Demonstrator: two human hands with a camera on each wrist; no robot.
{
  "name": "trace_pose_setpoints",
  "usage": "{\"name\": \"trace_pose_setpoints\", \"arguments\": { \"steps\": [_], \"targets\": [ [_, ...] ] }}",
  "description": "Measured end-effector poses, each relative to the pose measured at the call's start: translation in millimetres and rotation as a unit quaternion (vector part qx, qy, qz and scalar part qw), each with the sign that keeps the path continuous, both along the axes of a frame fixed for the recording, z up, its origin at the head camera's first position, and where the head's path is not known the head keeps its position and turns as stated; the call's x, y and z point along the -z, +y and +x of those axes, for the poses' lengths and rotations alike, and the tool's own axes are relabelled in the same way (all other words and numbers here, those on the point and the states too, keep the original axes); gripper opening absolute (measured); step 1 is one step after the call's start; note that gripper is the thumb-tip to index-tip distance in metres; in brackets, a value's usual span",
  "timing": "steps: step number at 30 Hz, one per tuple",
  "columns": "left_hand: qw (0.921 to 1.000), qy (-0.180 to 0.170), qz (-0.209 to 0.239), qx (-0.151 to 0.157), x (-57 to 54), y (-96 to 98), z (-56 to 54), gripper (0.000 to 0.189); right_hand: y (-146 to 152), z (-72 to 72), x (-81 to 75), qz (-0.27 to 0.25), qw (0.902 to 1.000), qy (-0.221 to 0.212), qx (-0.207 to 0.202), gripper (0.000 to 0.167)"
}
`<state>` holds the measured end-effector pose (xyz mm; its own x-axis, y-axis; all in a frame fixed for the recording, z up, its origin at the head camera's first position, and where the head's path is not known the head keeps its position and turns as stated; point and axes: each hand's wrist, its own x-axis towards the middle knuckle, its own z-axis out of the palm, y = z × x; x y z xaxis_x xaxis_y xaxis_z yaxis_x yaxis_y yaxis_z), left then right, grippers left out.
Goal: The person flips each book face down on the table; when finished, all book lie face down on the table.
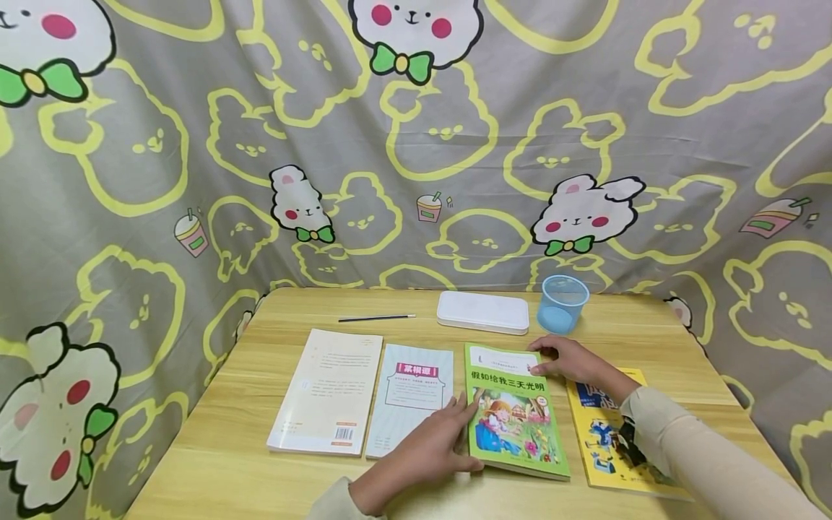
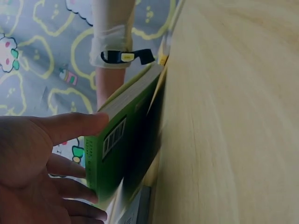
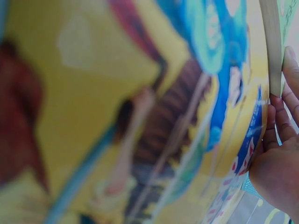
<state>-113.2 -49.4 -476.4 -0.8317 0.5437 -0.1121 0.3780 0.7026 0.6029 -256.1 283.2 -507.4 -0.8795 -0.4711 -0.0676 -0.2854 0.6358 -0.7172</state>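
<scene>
A green-covered book (image 1: 513, 415) with an illustrated front sits between my two hands, its spine side raised off the table. At the spine and lower corner, my left hand (image 1: 432, 444) holds it; the left wrist view shows the thumb (image 2: 88, 126) at the corner, near the barcode on the back cover. My right hand (image 1: 578, 365) pinches the upper right corner, thumb on the front cover and fingertips (image 3: 275, 100) against the underside. Right of it, partly beneath the right forearm, lies a yellow book (image 1: 607, 444). A pale blue book (image 1: 416, 390) lies close to the left hand.
A cream book (image 1: 328, 393) lies at the left of the row on the wooden table (image 1: 214, 433). Behind the books are a dark pencil (image 1: 377, 318), a white case (image 1: 483, 312) and a translucent blue cup (image 1: 562, 307). A patterned curtain (image 1: 481, 253) hangs along the back.
</scene>
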Motion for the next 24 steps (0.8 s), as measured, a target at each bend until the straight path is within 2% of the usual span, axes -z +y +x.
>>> {"name": "trace_pose_setpoints", "arguments": {
  "steps": [16,24],
  "targets": [
    [0.9965,-0.009,0.082,-0.012,-3.5,2.5,-1.4,0.102,0.0,0.4,0.8,0.002,1.0,0.003,0.003,0.046],
    [0.9869,-0.037,0.155,-0.024,-3.3,2.7,-1.8,0.103,0.3,-0.8,1.1,0.005,1.0,0.001,0.004,0.048]
  ]
}}
